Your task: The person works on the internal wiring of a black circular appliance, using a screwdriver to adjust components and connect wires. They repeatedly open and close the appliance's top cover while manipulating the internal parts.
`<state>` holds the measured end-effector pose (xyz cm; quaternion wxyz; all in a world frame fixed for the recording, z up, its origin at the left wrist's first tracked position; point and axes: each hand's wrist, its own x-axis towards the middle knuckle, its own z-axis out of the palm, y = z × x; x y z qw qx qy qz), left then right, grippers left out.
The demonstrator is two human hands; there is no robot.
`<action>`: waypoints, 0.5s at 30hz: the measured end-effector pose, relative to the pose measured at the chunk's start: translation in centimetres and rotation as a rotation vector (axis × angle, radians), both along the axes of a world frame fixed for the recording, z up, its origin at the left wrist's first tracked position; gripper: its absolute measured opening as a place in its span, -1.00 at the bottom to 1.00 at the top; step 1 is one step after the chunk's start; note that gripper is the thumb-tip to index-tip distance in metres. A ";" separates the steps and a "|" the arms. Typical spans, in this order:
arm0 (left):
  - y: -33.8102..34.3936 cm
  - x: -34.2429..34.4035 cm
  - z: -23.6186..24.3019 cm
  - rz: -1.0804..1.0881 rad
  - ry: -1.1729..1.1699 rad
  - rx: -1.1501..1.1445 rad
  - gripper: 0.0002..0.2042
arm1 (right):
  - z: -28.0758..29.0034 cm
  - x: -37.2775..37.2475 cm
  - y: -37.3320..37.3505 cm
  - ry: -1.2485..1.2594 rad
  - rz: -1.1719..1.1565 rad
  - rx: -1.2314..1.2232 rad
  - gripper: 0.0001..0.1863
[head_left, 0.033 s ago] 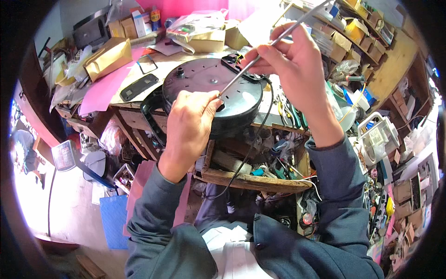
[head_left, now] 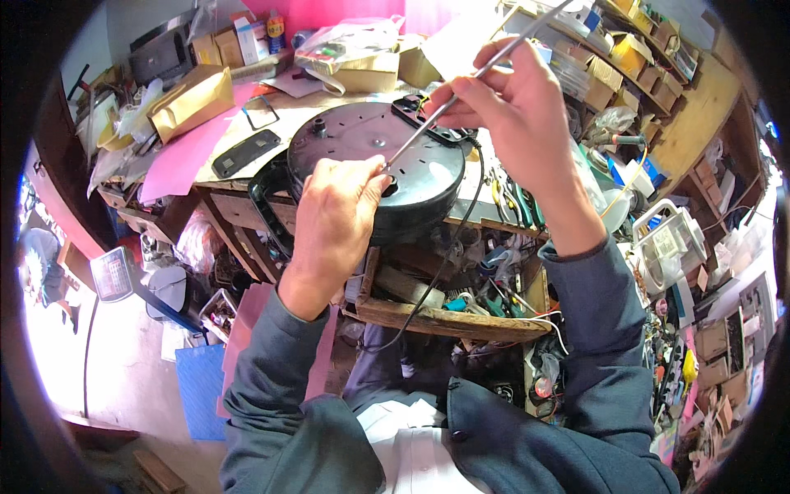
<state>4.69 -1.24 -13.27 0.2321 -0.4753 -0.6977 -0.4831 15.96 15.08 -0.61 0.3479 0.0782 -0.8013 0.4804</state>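
A round black appliance (head_left: 346,140) lies on the workbench with its flat, slotted underside up. A handle (head_left: 262,206) sticks out at its left, and a small compartment with wires showing (head_left: 415,107) is at its far right. Over the underside slants a long thin metal rod (head_left: 420,132), its upper end pointing far right. My right hand (head_left: 531,123) holds the rod along its upper part between thumb and fingers. At the rod's lower end my left hand (head_left: 333,218) is pinched closed, near a hole in the underside; whether a small part is also in those fingertips is hidden.
A black cord (head_left: 444,272) hangs from the appliance over an open wooden drawer (head_left: 461,323) full of tools. Several pliers (head_left: 510,198) lie right of the appliance. A flat black phone-like piece (head_left: 247,155) lies left, near a brown paper package (head_left: 193,103). Cluttered shelves (head_left: 634,58) stand far right.
Hardly anything differs: the rod and my right hand have shifted very slightly. Both hands keep the same grip, and the appliance has not moved.
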 end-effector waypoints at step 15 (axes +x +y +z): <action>-7.4 -0.3 -7.2 0.395 -0.219 0.180 -0.43 | -1.8 -3.7 1.1 -0.250 -0.082 0.137 -0.86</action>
